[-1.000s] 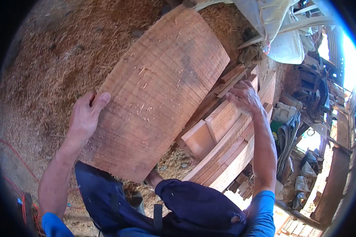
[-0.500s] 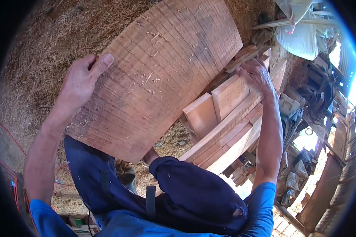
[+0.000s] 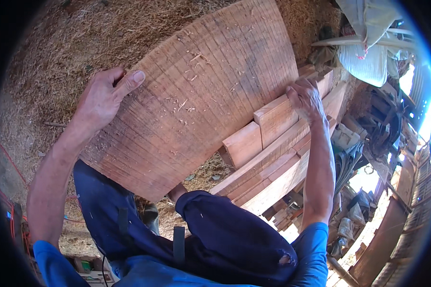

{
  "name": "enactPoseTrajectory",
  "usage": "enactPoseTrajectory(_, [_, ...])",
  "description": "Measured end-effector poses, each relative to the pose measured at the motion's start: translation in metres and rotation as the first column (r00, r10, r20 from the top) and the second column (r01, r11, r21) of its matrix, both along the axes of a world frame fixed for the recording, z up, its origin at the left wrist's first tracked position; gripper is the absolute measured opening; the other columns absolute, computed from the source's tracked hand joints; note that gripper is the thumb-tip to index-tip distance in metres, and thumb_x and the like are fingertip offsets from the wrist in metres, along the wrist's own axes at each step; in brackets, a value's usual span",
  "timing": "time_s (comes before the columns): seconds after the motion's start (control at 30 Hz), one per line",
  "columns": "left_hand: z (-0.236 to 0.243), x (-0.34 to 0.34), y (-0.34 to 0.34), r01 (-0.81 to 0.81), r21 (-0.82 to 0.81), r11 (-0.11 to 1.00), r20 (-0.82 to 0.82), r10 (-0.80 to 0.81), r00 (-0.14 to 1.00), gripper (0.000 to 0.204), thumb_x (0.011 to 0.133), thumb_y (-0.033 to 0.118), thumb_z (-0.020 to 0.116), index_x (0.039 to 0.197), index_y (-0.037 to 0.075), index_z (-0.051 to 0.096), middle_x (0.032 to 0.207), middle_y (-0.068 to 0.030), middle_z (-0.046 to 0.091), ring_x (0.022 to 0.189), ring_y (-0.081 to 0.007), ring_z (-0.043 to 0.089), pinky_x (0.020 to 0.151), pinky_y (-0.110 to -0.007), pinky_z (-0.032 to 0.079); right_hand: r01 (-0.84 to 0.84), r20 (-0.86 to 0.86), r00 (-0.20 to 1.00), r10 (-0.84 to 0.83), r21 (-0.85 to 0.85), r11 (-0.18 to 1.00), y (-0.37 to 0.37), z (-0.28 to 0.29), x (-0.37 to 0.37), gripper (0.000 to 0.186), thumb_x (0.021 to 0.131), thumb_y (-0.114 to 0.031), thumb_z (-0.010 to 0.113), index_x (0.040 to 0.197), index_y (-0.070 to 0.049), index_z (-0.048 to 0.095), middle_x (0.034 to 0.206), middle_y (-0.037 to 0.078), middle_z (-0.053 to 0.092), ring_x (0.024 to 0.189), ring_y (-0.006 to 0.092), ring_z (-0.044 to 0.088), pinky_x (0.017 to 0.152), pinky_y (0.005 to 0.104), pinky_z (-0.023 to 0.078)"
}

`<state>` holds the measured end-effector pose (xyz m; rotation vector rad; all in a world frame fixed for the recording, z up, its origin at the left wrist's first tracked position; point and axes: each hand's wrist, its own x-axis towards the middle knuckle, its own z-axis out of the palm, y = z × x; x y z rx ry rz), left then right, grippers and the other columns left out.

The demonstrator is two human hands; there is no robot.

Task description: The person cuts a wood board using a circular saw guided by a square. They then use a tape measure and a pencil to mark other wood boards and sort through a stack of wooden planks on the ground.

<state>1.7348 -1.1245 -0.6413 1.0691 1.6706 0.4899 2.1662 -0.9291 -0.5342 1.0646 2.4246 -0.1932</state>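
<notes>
A wide, rough-sawn wooden board [image 3: 191, 100] with a curved far edge and dark saw lines spans the middle of my view, wood chips scattered on it, its near end against my left leg. My left hand [image 3: 111, 95] is closed on its left edge, thumb on top. My right hand [image 3: 302, 98] has curled fingers gripping the board's right edge. Just under that side lies a stack of sawn planks and blocks [image 3: 275, 124], partly hidden by the board.
Sawdust and shavings cover the ground [image 3: 57, 57]. White sacks [image 3: 364, 62] hang at upper right. Piled scrap wood and clutter [image 3: 349, 148] line the right side. A red cable [image 3: 9, 158] runs along the left. My bent knee [image 3: 234, 234] is at the bottom.
The board and my left hand have moved up and away from me, the board's far end rightward. My right hand has moved slightly up and closed on the board's edge.
</notes>
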Motion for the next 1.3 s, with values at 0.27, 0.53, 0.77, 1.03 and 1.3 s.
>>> enactPoseTrajectory(0.27, [-0.004,0.014,0.004,-0.061,-0.111,0.992,0.033,0.065,0.997,0.064,0.092,0.064,0.060,0.070,0.005,0.046,0.065,0.0023,0.032,0.065,-0.0122,0.031,0.057,-0.034,0.029,0.012,-0.024,1.000,-0.014,-0.089,0.996,0.003,-0.001,-0.006,0.023,0.088,-0.027,0.056,0.079,-0.009,0.067,0.080,0.013,0.063,0.087,0.0302,0.062,0.090,0.0450,0.046])
enactPoseTrajectory(0.53, [-0.001,0.016,0.028,-0.025,-0.166,0.986,0.050,0.033,0.998,0.062,0.093,0.060,0.060,0.071,0.004,0.047,0.068,0.0021,0.036,0.067,-0.0125,0.033,0.059,-0.034,0.031,-0.338,-0.186,0.934,0.305,-0.183,0.923,-0.091,0.005,-0.076,0.046,0.083,-0.060,0.064,0.099,-0.017,0.064,0.100,0.010,0.055,0.100,0.0271,0.055,0.090,0.0483,0.045])
enactPoseTrajectory(0.77, [-0.010,0.020,0.036,-0.011,-0.102,0.995,0.058,0.017,0.998,0.065,0.092,0.061,0.060,0.071,0.000,0.055,0.064,-0.0029,0.043,0.064,-0.0149,0.041,0.061,-0.038,0.038,-0.252,-0.138,0.966,0.217,-0.356,0.900,-0.096,0.003,-0.087,0.053,0.078,-0.066,0.065,0.092,-0.015,0.063,0.089,0.010,0.048,0.091,0.0282,0.052,0.082,0.0466,0.042])
enactPoseTrajectory(1.03, [-0.020,0.005,0.018,-0.100,-0.080,0.992,0.057,0.105,0.993,0.061,0.094,0.055,0.063,0.068,0.002,0.047,0.066,-0.0005,0.036,0.066,-0.0142,0.035,0.059,-0.037,0.033,-0.262,-0.220,0.954,0.203,-0.286,0.922,-0.089,-0.005,-0.079,0.054,0.081,-0.065,0.064,0.083,-0.011,0.064,0.087,0.009,0.051,0.084,0.0270,0.054,0.080,0.0427,0.042])
enactPoseTrajectory(1.3, [-0.021,0.002,0.023,-0.010,-0.001,1.000,-0.036,0.010,0.999,0.066,0.091,0.062,0.062,0.067,0.003,0.045,0.063,-0.0020,0.037,0.064,-0.0156,0.033,0.058,-0.039,0.032,-0.150,0.210,0.919,0.334,-0.599,0.787,-0.072,0.005,-0.111,0.061,0.076,-0.068,0.067,0.078,-0.007,0.071,0.081,0.008,0.061,0.085,0.0261,0.062,0.082,0.0413,0.044])
